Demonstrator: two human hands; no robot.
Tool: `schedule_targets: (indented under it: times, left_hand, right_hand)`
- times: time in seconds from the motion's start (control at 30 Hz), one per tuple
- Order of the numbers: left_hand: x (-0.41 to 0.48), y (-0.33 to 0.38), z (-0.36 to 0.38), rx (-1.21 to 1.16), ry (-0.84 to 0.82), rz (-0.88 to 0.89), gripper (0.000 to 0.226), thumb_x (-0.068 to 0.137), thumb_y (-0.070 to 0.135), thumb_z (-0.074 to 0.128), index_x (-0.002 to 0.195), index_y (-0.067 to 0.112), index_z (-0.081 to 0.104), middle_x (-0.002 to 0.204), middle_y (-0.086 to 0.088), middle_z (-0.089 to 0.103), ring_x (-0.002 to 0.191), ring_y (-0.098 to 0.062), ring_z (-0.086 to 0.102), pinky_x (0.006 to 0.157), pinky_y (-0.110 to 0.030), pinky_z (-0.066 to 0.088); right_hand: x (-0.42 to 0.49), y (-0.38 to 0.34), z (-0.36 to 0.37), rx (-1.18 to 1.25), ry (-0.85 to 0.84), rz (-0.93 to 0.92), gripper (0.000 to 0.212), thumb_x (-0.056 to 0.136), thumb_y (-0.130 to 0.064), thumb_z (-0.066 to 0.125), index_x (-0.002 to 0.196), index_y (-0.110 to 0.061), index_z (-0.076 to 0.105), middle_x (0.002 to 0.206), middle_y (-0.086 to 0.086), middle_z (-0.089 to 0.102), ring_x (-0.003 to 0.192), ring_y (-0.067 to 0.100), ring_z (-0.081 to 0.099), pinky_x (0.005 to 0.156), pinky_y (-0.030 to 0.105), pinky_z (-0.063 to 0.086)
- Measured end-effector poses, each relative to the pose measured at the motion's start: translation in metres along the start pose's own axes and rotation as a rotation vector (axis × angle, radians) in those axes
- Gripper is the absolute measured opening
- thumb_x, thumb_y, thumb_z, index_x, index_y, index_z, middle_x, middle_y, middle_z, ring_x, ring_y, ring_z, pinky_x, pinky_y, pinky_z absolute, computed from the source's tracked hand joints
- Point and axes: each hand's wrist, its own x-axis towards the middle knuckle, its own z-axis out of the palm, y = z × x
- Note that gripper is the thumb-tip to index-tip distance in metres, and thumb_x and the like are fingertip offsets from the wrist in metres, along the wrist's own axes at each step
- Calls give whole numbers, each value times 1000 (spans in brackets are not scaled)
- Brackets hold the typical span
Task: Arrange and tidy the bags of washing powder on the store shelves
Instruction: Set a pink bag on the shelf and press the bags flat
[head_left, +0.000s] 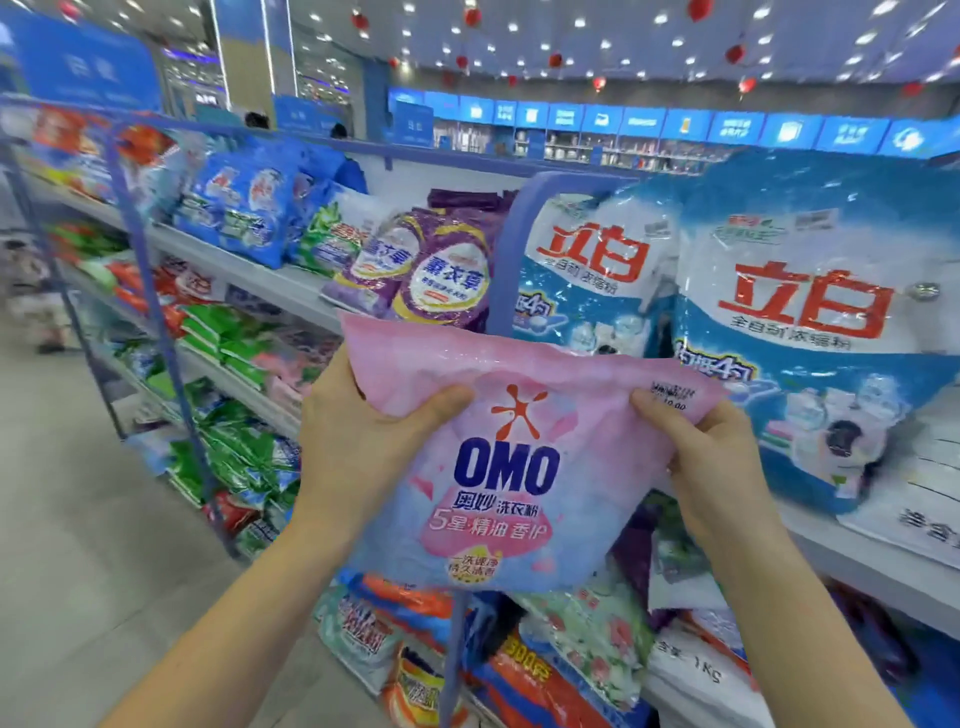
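1. While I hold the pink OMO bag (509, 467) up in front of the shelves, it sits in no row: it hangs in the air between my hands, label upright and facing me, in front of the top shelf (270, 280) and not resting on it.
2. My left hand (358, 447) grips the bag's upper left part, thumb on the front and the other fingers (441, 402) wrapped behind. My right hand (717, 457) pinches the upper right edge, just beside the printed price sticker. Both hands are closed on the bag; neither is free.
3. Behind the bag, purple bags (431, 270) stand on the top shelf to the left. Two large blue-and-white bags (810, 332) lean forward to the right, with a blue upright (506, 260) between the two groups.
4. I judge this to be the placing step: the bag is in hand and read, but not yet given a spot.
5. The next move calls for finding its matching row. Something pink lies on a lower shelf to the left, too blurred for me to say it is the same product.
6. Because the bag is soft and sagging, I expect to need one hand under its base. Then I would seat it flat, label outward, without knocking the leaning bags.
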Motion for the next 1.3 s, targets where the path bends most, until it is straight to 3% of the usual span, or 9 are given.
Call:
schedule_targets:
  times: [0.1, 0.2, 0.33, 0.4, 0.5, 0.73, 0.83, 1.13, 1.3]
  left_hand:
    - [24, -18, -53, 26, 52, 8, 55, 50, 59, 76, 93, 27, 65, 84, 16, 71, 81, -1, 67, 67, -17, 53]
    - [49, -37, -110, 85, 106, 27, 55, 50, 61, 81, 89, 27, 65, 82, 18, 71, 77, 0, 67, 65, -17, 52]
    - [81, -64, -181, 137, 159, 18, 45, 50, 59, 83, 79, 33, 61, 81, 13, 69, 70, -4, 66, 64, -31, 55]
    - [97, -77, -214, 155, 180, 11, 45, 47, 62, 80, 81, 39, 61, 83, 13, 69, 73, -6, 66, 65, -33, 56]
    - [123, -102, -261, 189, 200, -12, 53, 44, 65, 78, 86, 35, 63, 85, 8, 71, 80, -12, 68, 70, -41, 56]
    - [196, -149, -354, 246, 243, -69, 55, 49, 59, 71, 90, 24, 58, 80, 7, 69, 71, -5, 64, 62, -30, 53]
    - [223, -183, -396, 92, 134, -135, 64, 47, 45, 72, 103, 25, 49, 83, 13, 71, 72, 1, 67, 59, -17, 51]
    - [338, -290, -471, 117, -99, -360, 82, 38, 28, 75, 117, 27, 53, 105, 17, 70, 99, -2, 65, 73, -16, 51]
    - [403, -342, -493, 57, 1, -429, 65, 41, 25, 82, 103, 27, 64, 103, 6, 73, 96, -11, 69, 74, -22, 54]
  right_hand:
    - [15, 8, 58, -272, -36, -153, 35, 69, -17, 82, 97, -31, 66, 92, -9, 70, 84, 6, 63, 74, 25, 50]
    - [22, -3, 135, -549, -22, -537, 57, 70, -36, 75, 120, -32, 50, 118, -20, 52, 113, 4, 49, 98, 16, 36]
    - [27, 8, 270, -747, -317, -899, 52, 77, -53, 56, 114, -17, 63, 105, -6, 67, 97, 12, 56, 86, 29, 40]
    - [30, 20, 332, -693, -398, -867, 36, 86, -47, 48, 96, -19, 69, 84, -6, 71, 78, 12, 62, 67, 30, 47]
    - [40, 38, 401, -570, -426, -770, 31, 91, -40, 44, 75, -21, 63, 58, -9, 59, 54, 11, 52, 48, 26, 37]
    - [83, 67, 536, -555, -457, -786, 45, 88, -49, 35, 66, -17, 58, 53, -2, 57, 52, 25, 55, 48, 33, 41]
    - [111, 73, 592, -517, -447, -812, 37, 88, -43, 46, 60, -20, 53, 43, -10, 39, 47, 20, 43, 47, 29, 35]
    - [240, 102, 743, -502, -569, -843, 38, 93, -29, 56, 58, -27, 41, 48, -15, 32, 59, 17, 39, 48, 27, 23]
    - [299, 139, 819, -466, -582, -855, 30, 94, -31, 55, 65, -26, 46, 50, -14, 36, 59, 15, 40, 49, 23, 23]
